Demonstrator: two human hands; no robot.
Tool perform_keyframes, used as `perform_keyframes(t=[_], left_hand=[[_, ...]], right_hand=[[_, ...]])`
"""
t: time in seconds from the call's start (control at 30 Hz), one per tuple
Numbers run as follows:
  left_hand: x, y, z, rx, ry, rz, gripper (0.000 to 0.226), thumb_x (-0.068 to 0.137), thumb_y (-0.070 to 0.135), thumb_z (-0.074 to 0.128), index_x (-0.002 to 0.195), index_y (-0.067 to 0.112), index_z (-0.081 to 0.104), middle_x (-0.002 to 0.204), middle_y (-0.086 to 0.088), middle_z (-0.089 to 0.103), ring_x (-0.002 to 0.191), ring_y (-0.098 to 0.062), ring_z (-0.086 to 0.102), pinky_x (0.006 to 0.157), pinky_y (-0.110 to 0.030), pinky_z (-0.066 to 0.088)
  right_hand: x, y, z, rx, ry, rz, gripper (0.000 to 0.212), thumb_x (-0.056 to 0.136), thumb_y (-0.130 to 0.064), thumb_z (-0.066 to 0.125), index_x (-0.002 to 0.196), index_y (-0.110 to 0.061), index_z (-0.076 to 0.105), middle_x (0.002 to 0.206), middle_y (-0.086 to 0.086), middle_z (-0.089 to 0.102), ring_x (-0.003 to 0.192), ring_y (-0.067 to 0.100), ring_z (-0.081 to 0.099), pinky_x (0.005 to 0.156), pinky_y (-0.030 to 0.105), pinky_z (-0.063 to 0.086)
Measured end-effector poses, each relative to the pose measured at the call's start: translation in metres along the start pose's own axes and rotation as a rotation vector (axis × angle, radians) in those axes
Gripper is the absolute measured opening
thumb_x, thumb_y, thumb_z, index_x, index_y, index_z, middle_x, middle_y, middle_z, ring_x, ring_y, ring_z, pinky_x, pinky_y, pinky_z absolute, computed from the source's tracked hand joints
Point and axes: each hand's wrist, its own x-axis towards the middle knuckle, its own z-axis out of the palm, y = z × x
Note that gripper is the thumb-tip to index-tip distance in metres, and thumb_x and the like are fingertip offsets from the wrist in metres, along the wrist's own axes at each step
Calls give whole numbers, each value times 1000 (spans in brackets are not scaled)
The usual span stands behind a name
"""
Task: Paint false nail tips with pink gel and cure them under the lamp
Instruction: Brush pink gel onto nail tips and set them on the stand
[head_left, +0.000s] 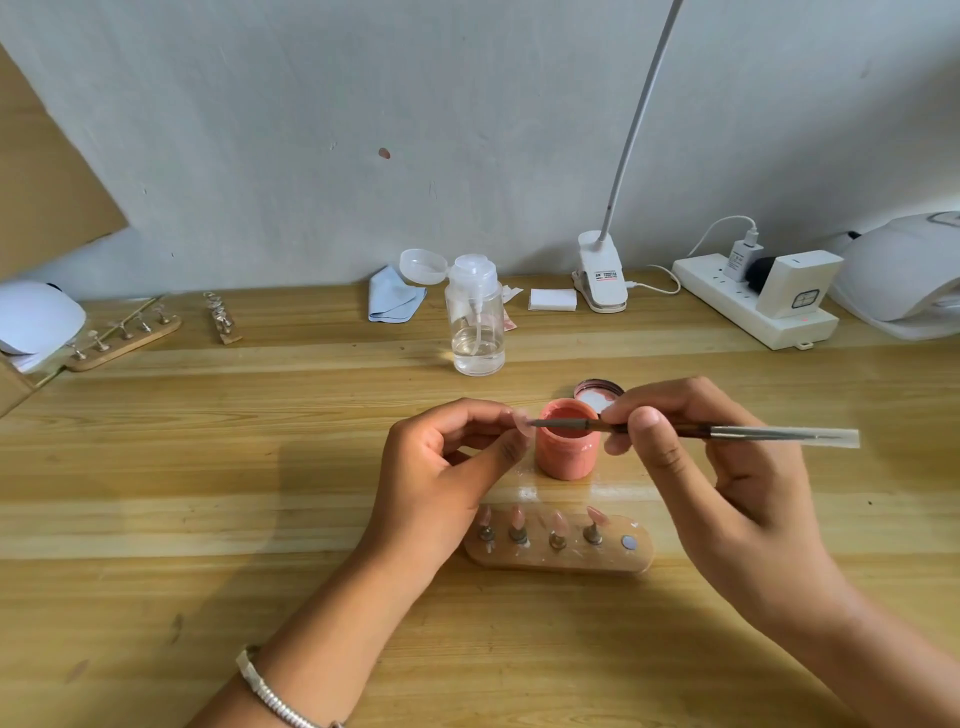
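My left hand (452, 467) pinches one false nail tip (521, 422) between thumb and fingers, just beside the open jar of pink gel (567, 452). My right hand (711, 467) pinches the brush (753, 431), whose tip touches this nail. Four pink tips (517, 519) stand on the wooden holder (561, 558) near me; the curing lamp (904, 275) sits far right.

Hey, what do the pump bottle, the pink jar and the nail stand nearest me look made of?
Pump bottle: clear glossy plastic, probably; liquid and tube show through. Pink jar: plastic or glass, can't tell; pink, dull sheen. Nail stand: looks like smooth tan wood, possibly resin; paint-smeared.
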Motion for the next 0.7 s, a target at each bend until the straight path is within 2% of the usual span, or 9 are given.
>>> perform_keyframes(t=[0.13,0.33,0.43,0.57,0.7], left_hand=[[1,-1,0,8,6,-3,8,71,22,80,78,20,78,82,-1,77,72,-3,68,59,-9,45],[0,-2,-1,29,-6,8,9,71,22,80,80,23,79,81,3,77,72,-2,66,59,-9,45],[1,-2,-1,24,10,2,11,70,22,80,80,26,79,79,6,76,70,0,65,60,-9,45],[1,-1,-1,35,2,11,7,72,20,80,79,20,78,82,3,77,74,-2,67,61,-10,45],[1,-1,-1,24,11,-2,10,70,20,80,79,19,78,80,2,77,72,-2,66,61,-10,45]], right_hand=[[-1,0,-3,-6,53,15,23,99,-29,52,87,-17,67,79,-8,65,77,17,65,74,19,46],[1,0,2,-32,-4,-48,14,100,-24,54,102,-21,68,93,-7,69,92,16,68,82,18,48],[-1,2,2,-42,-16,-53,16,100,-24,54,99,-18,68,94,-7,67,91,17,68,82,19,48],[-1,3,-2,-61,44,-51,19,99,-23,52,89,-16,67,87,-2,65,80,18,66,75,18,47],[0,0,-1,-44,12,-72,17,101,-25,53,98,-18,67,94,-6,67,89,18,68,80,18,47]])
